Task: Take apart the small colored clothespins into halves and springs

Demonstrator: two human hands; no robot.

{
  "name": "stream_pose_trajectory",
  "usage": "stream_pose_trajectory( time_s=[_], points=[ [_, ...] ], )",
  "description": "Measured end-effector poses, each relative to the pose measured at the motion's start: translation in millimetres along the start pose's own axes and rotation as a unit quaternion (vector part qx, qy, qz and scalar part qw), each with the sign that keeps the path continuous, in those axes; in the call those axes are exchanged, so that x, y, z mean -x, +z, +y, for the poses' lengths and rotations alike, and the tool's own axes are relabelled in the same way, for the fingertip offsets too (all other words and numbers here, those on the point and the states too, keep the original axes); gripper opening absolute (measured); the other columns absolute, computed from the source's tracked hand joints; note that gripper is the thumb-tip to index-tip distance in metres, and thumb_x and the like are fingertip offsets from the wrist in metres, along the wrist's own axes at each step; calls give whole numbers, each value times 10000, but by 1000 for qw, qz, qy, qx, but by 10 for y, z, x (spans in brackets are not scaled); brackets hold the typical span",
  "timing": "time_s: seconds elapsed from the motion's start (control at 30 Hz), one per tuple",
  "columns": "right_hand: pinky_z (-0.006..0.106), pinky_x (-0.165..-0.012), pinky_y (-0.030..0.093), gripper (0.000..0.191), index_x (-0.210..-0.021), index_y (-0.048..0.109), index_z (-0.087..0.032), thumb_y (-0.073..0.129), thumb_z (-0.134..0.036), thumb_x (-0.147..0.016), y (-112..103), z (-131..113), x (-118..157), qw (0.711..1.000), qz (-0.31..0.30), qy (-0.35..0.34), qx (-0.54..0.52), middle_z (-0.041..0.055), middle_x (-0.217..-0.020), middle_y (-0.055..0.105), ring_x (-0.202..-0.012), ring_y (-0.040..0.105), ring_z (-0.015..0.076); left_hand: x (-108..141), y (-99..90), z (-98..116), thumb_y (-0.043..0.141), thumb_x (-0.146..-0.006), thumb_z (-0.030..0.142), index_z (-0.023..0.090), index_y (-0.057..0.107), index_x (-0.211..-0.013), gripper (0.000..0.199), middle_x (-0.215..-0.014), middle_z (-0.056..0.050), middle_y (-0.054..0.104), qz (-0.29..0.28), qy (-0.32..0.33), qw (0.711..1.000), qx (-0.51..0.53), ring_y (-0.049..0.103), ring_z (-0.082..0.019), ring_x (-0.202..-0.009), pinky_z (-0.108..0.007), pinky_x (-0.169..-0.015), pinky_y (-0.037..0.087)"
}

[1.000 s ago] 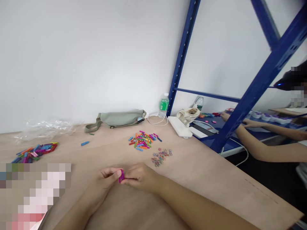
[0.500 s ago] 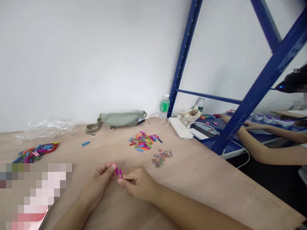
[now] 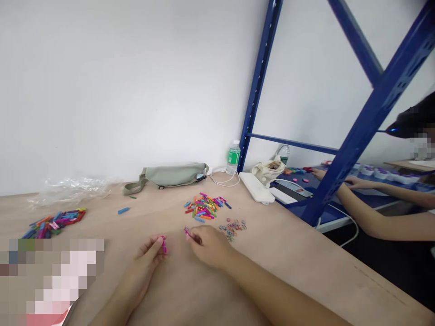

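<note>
Between the thumb and fingers of my left hand (image 3: 149, 253) is a magenta clip piece (image 3: 165, 246). To its right, my right hand (image 3: 207, 244) pinches a small purple-pink piece (image 3: 187, 232), whose exact shape is too small to tell. The two hands are apart, above the brown table covering (image 3: 190, 294). Just behind my right hand lies a pile of colourful clip pieces (image 3: 204, 207). Small metal springs (image 3: 234, 226) are scattered right of that hand. At the far left sits another colourful heap of clips (image 3: 56, 222), with a lone blue clip (image 3: 123, 210) nearer the middle.
Along the wall are crumpled clear plastic (image 3: 71, 188), a grey-green pouch (image 3: 175, 175) and a water bottle (image 3: 233, 157). A white box (image 3: 256, 188) and cable lie to the right. Beyond the blue frame (image 3: 360, 122), another person's arms (image 3: 377, 217) reach over a blue table.
My right hand has moved right, away from my left, and the piece in it now points up and left. My left hand still holds its magenta piece. The view has shifted slightly.
</note>
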State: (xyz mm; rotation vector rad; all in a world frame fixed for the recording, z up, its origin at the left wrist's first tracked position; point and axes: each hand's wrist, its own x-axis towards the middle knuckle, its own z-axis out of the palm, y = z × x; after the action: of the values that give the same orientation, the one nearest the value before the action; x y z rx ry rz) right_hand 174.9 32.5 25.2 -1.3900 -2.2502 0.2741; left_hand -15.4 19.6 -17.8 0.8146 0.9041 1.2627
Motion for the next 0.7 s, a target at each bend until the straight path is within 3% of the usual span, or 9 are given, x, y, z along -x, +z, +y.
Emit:
stream_pose_trajectory(
  time_s=[0.1, 0.23, 0.37, 0.5, 0.7],
  points=[
    [213, -492, 234, 273, -567, 528, -156, 435, -280, -791, -158, 164, -212, 997, 9, 48, 66, 2, -550, 531, -507, 430, 98, -7, -5, -13, 645, -638, 329, 147, 638, -825, 261, -727, -23, 601, -16, 4, 1000, -1, 535, -117, -656, -246, -664, 438],
    [222, -531, 289, 242, -666, 592, -146, 476, -334, -765, -272, 284, -471, 995, 23, 51, 81, 56, -660, 591, -616, 509, 149, -4, 4, -9, 644, -640, 321, 149, 632, -817, 248, -723, -26, 600, -23, 10, 1000, 15, 539, -121, -653, -251, -654, 443],
    [204, -581, 346, 152, -812, 622, -167, 549, -240, -701, -106, 178, -474, 998, -6, 7, 69, 42, -760, 628, -692, 546, 145, 2, 7, -4, 652, -626, 327, 146, 626, -812, 260, -725, -38, 603, -22, 5, 999, 22, 552, -140, -658, -269, -646, 450],
    [198, -632, 374, 140, -773, 639, -165, 517, -171, -707, 101, 93, -398, 997, -39, -28, 66, 41, -760, 641, -718, 558, 140, 4, 9, -8, 649, -626, 330, 153, 624, -788, 241, -724, -33, 608, -29, 10, 999, 23, 556, -140, -664, -268, -654, 448],
    [243, -750, 373, 205, -816, 638, -138, 460, -104, -722, 61, 257, -534, 996, -35, -19, 85, 89, -897, 630, -852, 544, 172, 14, 34, 0, 648, -616, 344, 169, 617, -746, 221, -715, -21, 606, -31, 14, 999, 8, 554, -146, -667, -267, -644, 448]
  ],
)
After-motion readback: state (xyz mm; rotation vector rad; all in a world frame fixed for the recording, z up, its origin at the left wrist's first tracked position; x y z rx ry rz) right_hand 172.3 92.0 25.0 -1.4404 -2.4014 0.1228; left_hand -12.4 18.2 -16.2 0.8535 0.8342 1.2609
